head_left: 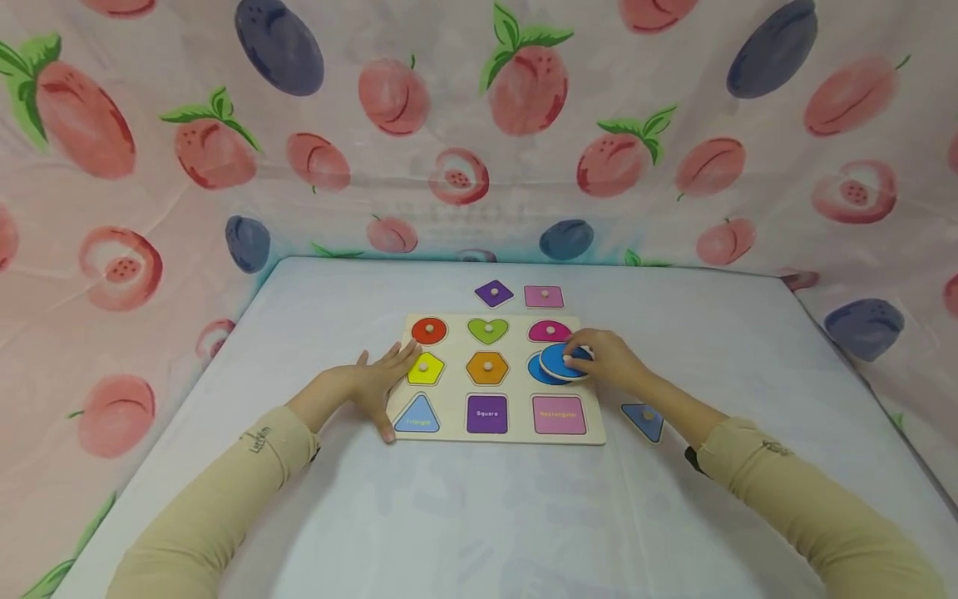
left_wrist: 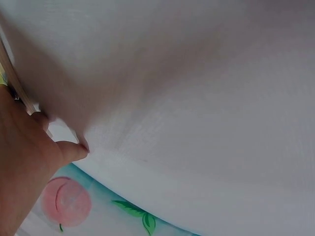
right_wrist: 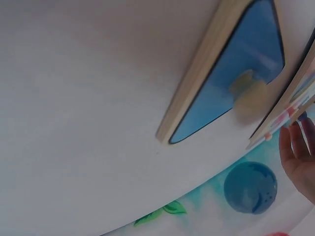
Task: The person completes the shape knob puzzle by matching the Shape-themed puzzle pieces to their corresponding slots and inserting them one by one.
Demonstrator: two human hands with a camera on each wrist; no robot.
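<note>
A wooden shape puzzle board (head_left: 456, 420) lies flat on the white table. My right hand (head_left: 609, 358) pinches the knob of a blue oval puzzle piece (head_left: 557, 358), which is tilted and partly covers the blue oval recess at the board's right. With fingers spread, my left hand (head_left: 377, 384) rests on the board's left edge, beside the yellow pentagon piece (head_left: 426, 369). Red, green heart, magenta and orange hexagon (head_left: 487, 377) pieces sit in their places. The triangle, square and rectangle recesses in the front row show printed words.
Behind the board lie a purple square piece (head_left: 495, 302) and a pink rectangle piece (head_left: 544, 304). A blue triangle piece (right_wrist: 221, 83) with a wooden knob lies right of the board, below my right wrist. Fruit-printed cloth (head_left: 389, 166) rises behind the table.
</note>
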